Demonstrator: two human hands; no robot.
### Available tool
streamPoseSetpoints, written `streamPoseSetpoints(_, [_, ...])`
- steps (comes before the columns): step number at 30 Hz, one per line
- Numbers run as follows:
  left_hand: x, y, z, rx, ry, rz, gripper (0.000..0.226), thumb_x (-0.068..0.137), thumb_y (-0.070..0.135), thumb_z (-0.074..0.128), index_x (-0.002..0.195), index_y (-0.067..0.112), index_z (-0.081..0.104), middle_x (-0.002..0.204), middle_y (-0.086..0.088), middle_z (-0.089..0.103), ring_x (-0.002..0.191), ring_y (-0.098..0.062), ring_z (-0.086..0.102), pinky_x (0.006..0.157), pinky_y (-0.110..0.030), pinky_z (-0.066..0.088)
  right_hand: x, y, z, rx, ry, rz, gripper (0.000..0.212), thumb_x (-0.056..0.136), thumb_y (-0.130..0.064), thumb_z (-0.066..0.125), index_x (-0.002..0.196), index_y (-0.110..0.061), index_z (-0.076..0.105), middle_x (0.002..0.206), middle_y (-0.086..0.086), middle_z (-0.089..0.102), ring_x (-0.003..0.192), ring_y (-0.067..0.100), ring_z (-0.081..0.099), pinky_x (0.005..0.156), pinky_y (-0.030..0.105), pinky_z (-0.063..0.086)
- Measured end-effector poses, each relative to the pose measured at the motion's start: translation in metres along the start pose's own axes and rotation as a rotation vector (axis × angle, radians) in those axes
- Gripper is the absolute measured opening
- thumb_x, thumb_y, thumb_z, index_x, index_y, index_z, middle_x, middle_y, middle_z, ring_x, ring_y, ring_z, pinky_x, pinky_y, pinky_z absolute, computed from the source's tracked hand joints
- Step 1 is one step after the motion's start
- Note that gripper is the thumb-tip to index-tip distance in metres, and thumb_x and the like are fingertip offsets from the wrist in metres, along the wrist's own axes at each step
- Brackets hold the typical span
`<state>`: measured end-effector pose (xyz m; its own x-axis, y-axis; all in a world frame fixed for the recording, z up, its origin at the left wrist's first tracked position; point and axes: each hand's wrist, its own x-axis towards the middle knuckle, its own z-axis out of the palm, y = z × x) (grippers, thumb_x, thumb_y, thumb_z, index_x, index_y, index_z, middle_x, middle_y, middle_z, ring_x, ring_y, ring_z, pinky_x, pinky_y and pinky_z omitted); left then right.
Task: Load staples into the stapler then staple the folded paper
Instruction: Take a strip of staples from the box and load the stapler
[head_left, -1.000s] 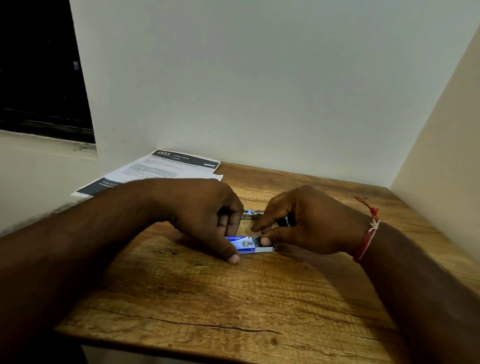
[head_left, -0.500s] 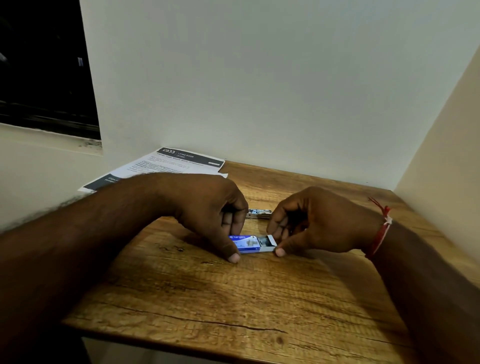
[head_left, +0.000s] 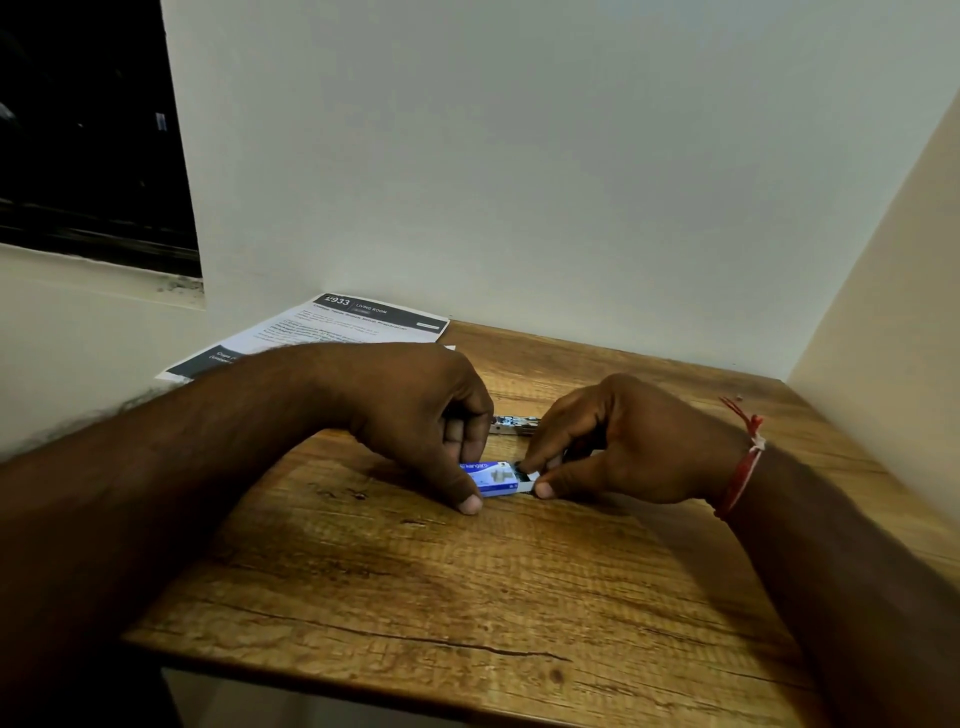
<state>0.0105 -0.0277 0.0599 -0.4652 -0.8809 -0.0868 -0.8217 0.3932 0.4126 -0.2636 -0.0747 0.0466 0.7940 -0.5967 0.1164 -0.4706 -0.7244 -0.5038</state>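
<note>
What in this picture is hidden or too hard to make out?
- Stapler: head view, only a thin metal strip shows between the hands; the rest is hidden.
- Staple box: its left end is covered by the left hand; the right hand covers the open end, contents unseen.
- Printed paper: small text unreadable; forearm hides its near part.

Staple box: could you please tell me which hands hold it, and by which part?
Both hands hold the staple box on the table: the left hand grips its left end, the right hand pinches the open right end.
</note>
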Motion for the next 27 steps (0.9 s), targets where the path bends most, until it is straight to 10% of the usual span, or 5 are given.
streamPoseSetpoints(27, [0.009, -0.012, 0.002, -0.007, 0.096, -0.011, 0.029, 0.08, 0.047, 0.1, 0.098, 0.03, 0.085, 0.084, 0.015, 0.081, 0.065, 0.007, 0.067, 0.065, -0.018, 0.052, 0.004, 0.002, 0.011, 0.024, 0.141, 0.011, 0.04, 0.086, -0.016, 0.093, 0.122, -0.03, 0.084, 0.099, -0.01, 0.084, 0.087, 0.014, 0.08, 0.085, 0.045, 0.069])
